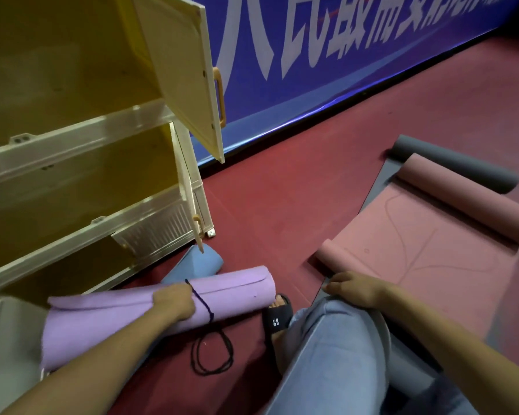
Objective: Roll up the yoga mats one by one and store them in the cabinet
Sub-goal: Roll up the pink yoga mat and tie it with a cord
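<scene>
Left hand (174,301): purple mat (162,310) gripped | right hand (352,287): relaxed on knee | risk: loose cord (213,351) untied, unrolling at cabinet (81,181).

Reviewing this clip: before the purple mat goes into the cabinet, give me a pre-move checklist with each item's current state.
1. Purple mat rolled: ok at the near end, but the end toward the cabinet looks loose and flattened.
2. Dark cord tied round the roll: cannot tell; it crosses the roll, and the rest lies looped on the floor.
3. Left hand grips the roll: ok.
4. Cabinet doors open: ok; upper door swung out, shelves exposed.
5. Path to the bottom compartment: not ok; a blue mat lies at the cabinet's base behind the roll.
6. Right hand free: ok; it rests on the knee, beside the pink mat.
</scene>
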{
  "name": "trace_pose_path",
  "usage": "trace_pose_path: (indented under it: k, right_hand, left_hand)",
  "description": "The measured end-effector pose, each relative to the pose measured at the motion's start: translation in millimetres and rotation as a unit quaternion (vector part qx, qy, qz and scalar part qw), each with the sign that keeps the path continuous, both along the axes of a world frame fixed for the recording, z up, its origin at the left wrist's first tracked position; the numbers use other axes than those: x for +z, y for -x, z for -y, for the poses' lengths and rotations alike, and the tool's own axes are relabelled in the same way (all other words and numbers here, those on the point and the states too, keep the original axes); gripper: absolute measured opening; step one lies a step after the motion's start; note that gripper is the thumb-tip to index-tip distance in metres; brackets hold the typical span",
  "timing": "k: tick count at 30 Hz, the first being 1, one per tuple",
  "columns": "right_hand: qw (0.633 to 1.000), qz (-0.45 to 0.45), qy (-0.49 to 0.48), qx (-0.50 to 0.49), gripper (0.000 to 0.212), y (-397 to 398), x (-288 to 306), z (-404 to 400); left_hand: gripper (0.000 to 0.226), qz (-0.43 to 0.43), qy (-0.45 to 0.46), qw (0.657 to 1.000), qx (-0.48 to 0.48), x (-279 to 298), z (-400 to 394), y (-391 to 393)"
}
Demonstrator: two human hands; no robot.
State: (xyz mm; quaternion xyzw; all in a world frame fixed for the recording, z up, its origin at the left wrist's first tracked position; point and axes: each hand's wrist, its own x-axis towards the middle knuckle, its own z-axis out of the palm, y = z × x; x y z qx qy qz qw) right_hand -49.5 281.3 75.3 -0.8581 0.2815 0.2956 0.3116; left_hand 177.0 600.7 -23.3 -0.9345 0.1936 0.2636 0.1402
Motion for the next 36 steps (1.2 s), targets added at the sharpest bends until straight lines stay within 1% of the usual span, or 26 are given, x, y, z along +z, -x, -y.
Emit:
trace_pose_path:
  k: [2,4,6,7,8,9,10,11,12,14,17,20,22,23,25,26,28,30,33,36]
  right_hand:
    - [0.999,0.008,-0.011,-0.029,0.044,-1,2,-1]
    - [0.997,0.023,-0.022,-0.072,0.046,0,3,1]
    - [0.993,0.039,-0.032,-0.104,0.043,6,10,2]
    - [0.992,0.048,-0.040,-0.110,0.037,11,14,2]
    - [0.991,0.054,-0.047,-0.114,0.027,17,17,4]
    - [0.990,0.062,-0.047,-0.122,0.017,23,17,9]
    - [0.988,0.066,-0.034,-0.134,0.014,31,15,16]
    - [0.987,0.066,-0.017,-0.145,0.016,41,12,25]
    - [0.985,0.061,-0.003,-0.163,0.023,52,9,34]
    - [0.980,0.039,0.011,-0.192,0.035,77,0,55]
    - [0.970,0.008,0.031,-0.240,0.038,119,-7,81]
    - [0.959,-0.035,0.043,-0.277,0.040,165,-16,103]
    - [0.950,-0.075,0.054,-0.298,0.047,198,-35,119]
    - [0.944,-0.100,0.061,-0.310,0.056,215,-55,131]
    - [0.932,-0.154,0.054,-0.324,0.073,240,-98,156]
    - [0.932,-0.173,0.051,-0.315,0.075,241,-100,160]
    - [0.939,-0.162,0.055,-0.299,0.066,226,-72,155]
    - [0.943,-0.135,0.049,-0.299,0.052,213,-70,166]
    - [0.944,-0.092,0.012,-0.316,0.048,199,-95,186]
    - [0.943,-0.072,-0.011,-0.324,0.040,194,-124,197]
  left_hand:
    - [0.039,-0.011,0.036,0.996,-0.079,27,43,24]
    - [0.035,-0.018,0.130,0.986,-0.107,55,88,49]
    - [0.032,-0.023,0.258,0.960,-0.106,89,134,74]
    - [0.030,-0.029,0.318,0.942,-0.104,106,158,87]
    - [0.028,-0.037,0.363,0.924,-0.109,120,180,101]
    - [0.025,-0.047,0.394,0.910,-0.120,132,201,115]
    - [0.024,-0.060,0.413,0.899,-0.135,140,222,130]
    - [0.024,-0.077,0.421,0.891,-0.150,145,241,146]
    - [0.026,-0.092,0.420,0.887,-0.168,146,259,160]
    - [0.030,-0.116,0.393,0.889,-0.204,139,290,186]
    - [0.031,-0.135,0.315,0.904,-0.257,111,323,219]
    - [0.038,-0.133,0.235,0.919,-0.286,67,334,243]
    - [0.038,-0.119,0.168,0.931,-0.303,33,334,247]
    - [0.039,-0.114,0.125,0.934,-0.313,15,335,246]
    - [0.043,-0.107,0.044,0.933,-0.341,-16,340,244]
    - [0.043,-0.104,0.022,0.929,-0.355,-29,346,244]
    - [0.042,-0.103,0.007,0.923,-0.372,-51,361,243]
    - [0.042,-0.100,0.012,0.917,-0.386,-76,379,245]
    - [0.048,-0.111,0.002,0.907,-0.405,-118,401,252]
    - [0.049,-0.095,0.031,0.897,-0.431,-157,431,253]
